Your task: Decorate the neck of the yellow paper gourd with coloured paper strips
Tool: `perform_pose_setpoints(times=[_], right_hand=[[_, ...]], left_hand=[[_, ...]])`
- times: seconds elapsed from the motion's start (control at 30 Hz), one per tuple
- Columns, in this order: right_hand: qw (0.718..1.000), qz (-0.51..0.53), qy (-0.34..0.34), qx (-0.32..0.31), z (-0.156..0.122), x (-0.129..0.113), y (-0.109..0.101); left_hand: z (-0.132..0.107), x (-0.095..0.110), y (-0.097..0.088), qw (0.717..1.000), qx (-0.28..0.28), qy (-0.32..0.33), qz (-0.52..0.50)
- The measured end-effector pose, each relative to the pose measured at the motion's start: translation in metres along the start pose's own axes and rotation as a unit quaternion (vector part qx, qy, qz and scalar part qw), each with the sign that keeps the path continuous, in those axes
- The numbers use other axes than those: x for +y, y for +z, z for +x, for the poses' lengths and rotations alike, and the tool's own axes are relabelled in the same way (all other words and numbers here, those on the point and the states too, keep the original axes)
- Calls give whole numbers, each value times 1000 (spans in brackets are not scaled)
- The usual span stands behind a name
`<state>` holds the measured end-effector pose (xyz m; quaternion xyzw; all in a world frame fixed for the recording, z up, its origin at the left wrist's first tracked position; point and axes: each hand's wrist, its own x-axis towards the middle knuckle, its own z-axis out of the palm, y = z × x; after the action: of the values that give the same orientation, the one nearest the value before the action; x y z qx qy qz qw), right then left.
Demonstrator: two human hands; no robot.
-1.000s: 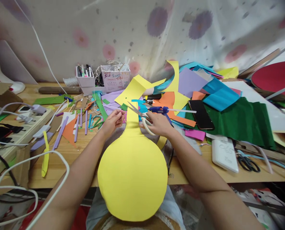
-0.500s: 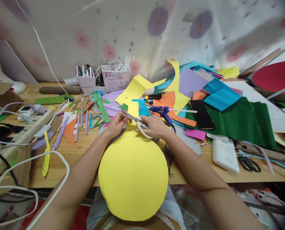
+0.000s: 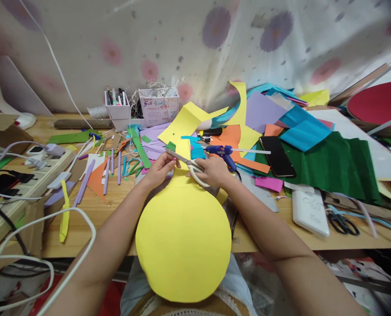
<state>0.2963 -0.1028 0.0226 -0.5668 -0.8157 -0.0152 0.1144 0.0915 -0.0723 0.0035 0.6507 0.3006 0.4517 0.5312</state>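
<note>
My right hand [image 3: 211, 171] is closed around the white-handled scissors [image 3: 198, 174], whose blades point left and away from me. My left hand [image 3: 162, 168] is closed in a pinch beside the blades; what its fingers grip, if anything, is too small to make out. Below both hands, a large round yellow sheet [image 3: 184, 245] overhangs the table's front edge above my lap. Behind the blades shows a yellow paper strip [image 3: 183, 148]. A blue glue gun [image 3: 221, 151] with a clear stick lies just beyond my right hand.
Coloured paper scraps are heaped at the back. On the right lie a black phone [image 3: 277, 156], green sheet [image 3: 333, 169], white power bank [image 3: 310, 213] and black-handled scissors [image 3: 343, 224]. A power strip [image 3: 27, 193] and loose white cables crowd the left. A pen holder [image 3: 118, 109] stands behind.
The scissors have tilted a little, with their tips now farther from me. My right hand has shifted slightly; my left hand stays nearly in place.
</note>
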Motion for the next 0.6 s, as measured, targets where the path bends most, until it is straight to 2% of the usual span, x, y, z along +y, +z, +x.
perform_pose_setpoints(times=[0.17, 0.4, 0.6], right_hand=[[999, 32, -14, -11, 0, 6, -3], [997, 47, -57, -3, 0, 2, -1], [997, 48, -67, -5, -1, 2, -1]], left_hand=[[0, -2, -1, 1000, -12, -14, 2], [0, -3, 0, 1000, -13, -4, 9], [0, -2, -1, 1000, -18, -9, 13]])
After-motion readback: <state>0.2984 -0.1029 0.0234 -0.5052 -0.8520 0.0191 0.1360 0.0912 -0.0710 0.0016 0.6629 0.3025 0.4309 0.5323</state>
